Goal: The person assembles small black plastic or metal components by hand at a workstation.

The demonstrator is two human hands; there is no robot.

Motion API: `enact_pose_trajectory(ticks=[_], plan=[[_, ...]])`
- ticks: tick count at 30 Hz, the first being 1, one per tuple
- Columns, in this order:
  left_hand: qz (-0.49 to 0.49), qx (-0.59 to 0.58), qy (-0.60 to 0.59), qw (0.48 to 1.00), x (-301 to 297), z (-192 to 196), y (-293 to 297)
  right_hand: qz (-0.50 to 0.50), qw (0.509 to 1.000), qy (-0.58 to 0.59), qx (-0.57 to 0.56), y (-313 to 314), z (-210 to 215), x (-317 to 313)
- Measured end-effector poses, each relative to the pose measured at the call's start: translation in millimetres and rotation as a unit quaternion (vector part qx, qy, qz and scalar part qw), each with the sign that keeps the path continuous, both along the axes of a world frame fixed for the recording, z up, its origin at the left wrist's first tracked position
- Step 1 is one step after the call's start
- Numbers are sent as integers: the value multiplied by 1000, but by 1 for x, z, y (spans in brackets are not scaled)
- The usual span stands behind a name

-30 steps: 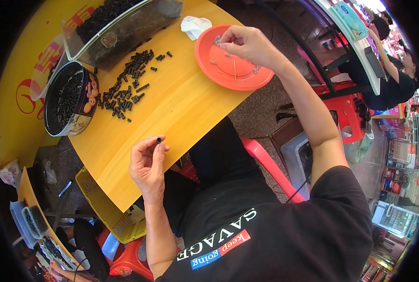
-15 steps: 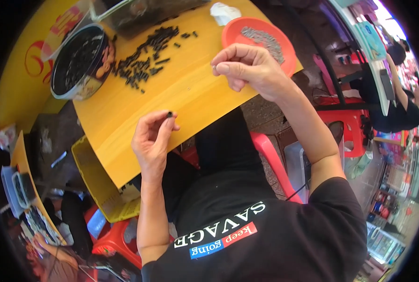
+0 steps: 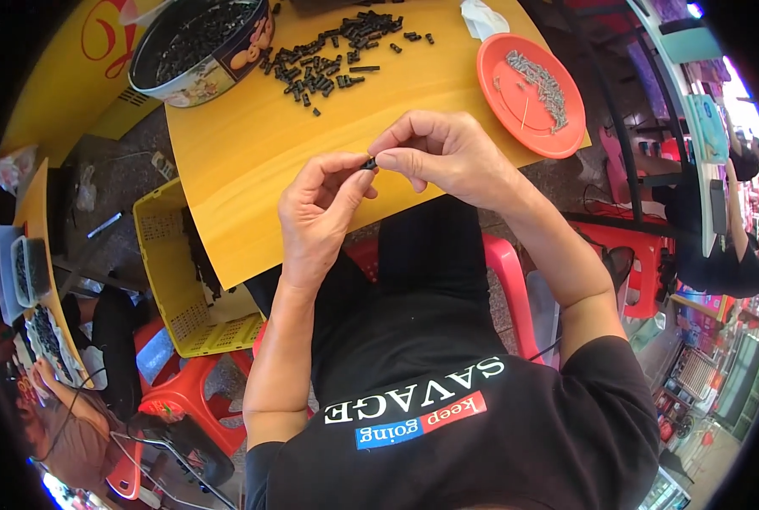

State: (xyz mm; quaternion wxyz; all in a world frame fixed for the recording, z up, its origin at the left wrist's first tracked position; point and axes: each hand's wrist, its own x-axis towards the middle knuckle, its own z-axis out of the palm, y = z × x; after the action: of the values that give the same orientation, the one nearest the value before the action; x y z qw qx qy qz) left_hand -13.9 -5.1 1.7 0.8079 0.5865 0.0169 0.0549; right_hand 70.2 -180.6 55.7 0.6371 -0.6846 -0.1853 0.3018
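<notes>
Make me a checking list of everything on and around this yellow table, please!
Surface: yellow table, bare in the middle.
Job's things: small black part pinched between both hands above the near edge; pile of black parts at the far side; round tin full of black parts, far left; orange plate with small grey metal pieces, far right.
Clutter: white crumpled tissue beside the plate.
Grippers: left hand and right hand, fingertips meeting on the part.
Cables: nothing seen on the table.
Surroundings: yellow crate below the table on the left, red stools, another person at the far right.
</notes>
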Motion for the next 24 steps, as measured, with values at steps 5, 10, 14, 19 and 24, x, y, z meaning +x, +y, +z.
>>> enact_pose_trajectory(ticks=[5, 10, 14, 19, 24], plan=[[-4, -21, -3, 1000, -2, 1, 3, 39, 986, 155, 52, 3, -1, 7], [-21, -32, -2, 999, -2, 2, 6, 76, 960, 261, 60, 0, -19, 17], [-17, -30, 7, 999, -1, 3, 6, 25, 993, 118, -16, 6, -13, 27], [-15, -45, -10, 999, -1, 4, 6, -123, 947, -240, -176, 3, -16, 76], [-16, -40, -24, 999, 0, 0, 6, -129, 844, -424, -301, -7, -15, 115]])
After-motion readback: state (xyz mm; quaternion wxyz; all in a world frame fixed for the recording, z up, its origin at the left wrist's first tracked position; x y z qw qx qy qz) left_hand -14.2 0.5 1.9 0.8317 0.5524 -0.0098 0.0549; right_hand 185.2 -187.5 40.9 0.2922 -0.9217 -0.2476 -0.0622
